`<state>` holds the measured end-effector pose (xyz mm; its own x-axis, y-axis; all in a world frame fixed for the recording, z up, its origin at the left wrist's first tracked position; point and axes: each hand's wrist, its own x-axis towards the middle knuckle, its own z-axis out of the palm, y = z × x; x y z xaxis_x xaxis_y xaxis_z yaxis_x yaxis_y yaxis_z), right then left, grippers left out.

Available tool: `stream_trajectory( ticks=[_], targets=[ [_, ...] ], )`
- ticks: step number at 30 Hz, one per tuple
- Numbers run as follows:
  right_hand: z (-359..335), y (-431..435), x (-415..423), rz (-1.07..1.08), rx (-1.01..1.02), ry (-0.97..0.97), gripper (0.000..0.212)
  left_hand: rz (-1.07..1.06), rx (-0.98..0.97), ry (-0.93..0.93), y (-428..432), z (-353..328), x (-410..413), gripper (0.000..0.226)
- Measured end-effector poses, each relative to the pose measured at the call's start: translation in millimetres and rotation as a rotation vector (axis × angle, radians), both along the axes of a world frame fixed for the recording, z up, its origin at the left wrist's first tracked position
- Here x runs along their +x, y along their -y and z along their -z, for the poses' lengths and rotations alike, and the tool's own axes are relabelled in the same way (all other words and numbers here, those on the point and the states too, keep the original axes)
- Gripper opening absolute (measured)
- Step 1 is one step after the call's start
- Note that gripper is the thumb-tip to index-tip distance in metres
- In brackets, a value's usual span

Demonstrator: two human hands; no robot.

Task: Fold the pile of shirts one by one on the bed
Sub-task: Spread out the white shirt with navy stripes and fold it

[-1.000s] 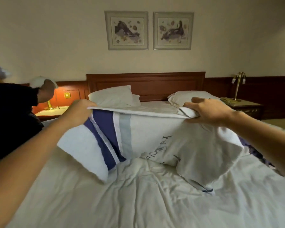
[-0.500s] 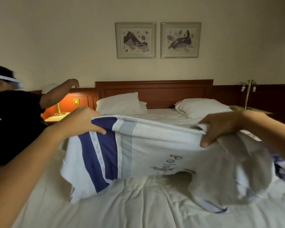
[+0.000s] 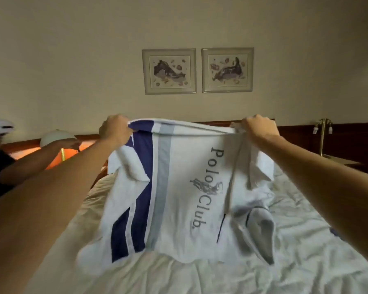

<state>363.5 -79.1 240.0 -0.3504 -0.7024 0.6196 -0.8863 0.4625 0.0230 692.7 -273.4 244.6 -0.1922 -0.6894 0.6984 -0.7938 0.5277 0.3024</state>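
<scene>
Where the shirt (image 3: pixel 179 187) hangs (head view): it is held up in the air above the bed (image 3: pixel 306 262), stretched out by its upper edge, printed face toward the camera. Whether its lower edge touches the sheet cannot be told.
shirt long axis: it is set crosswise to the bed, with the collar-to-hem line running from the bed's right side to its left side.
shirt direction: the collar (image 3: pixel 261 230) is turned toward the right side of the bed. The navy stripe (image 3: pixel 142 158) and a pale grey band beside it are seen toward the left side, running up and down.
print: "Polo Club." is read from top to bottom, so the garment is held sideways.
left hand (image 3: pixel 115 129): it is clenched on the shirt's upper edge by the navy stripe, with fabric bunched inside the curled fingers, high above the bed's left half.
right hand (image 3: pixel 257 129): it is clenched on the same upper edge, with fabric pinched under curled fingers, high above the bed's right half.
bed cover: a creased white sheet is spread over it, and a dark blue cloth (image 3: pixel 336 232) is seen at the bed's right edge.
headboard (image 3: pixel 295 129): dark wood is glimpsed at the head of the bed.
framed pictures (image 3: pixel 169 71): two are hung side by side on the wall above the head of the bed.
brass lamp (image 3: pixel 324 136): it is stood to the right of the bed's head.
second person (image 3: pixel 0 166): seen at the left side of the bed in a dark top, with one arm stretched toward a lit lamp (image 3: pixel 56 136) with a round white shade.
</scene>
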Motion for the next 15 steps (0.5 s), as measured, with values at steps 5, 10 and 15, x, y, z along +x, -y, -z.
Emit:
stream_trajectory(
  ticks=[5, 10, 15],
  targets=[
    [-62, -7, -9, -0.081, -0.221, -0.223, 0.022, -0.065, -0.293, -0.056, -7, -61, 0, 0.021],
    [31, -42, -13, -0.174, 0.135, -0.186, 0.037, 0.039, -0.248, 0.352, -31, 40, 32, 0.015],
    [218, -97, -1, -0.325, 0.521, -0.006, 0.046, 0.155, 0.011, 0.745, -81, 229, 68, 0.029]
  ],
)
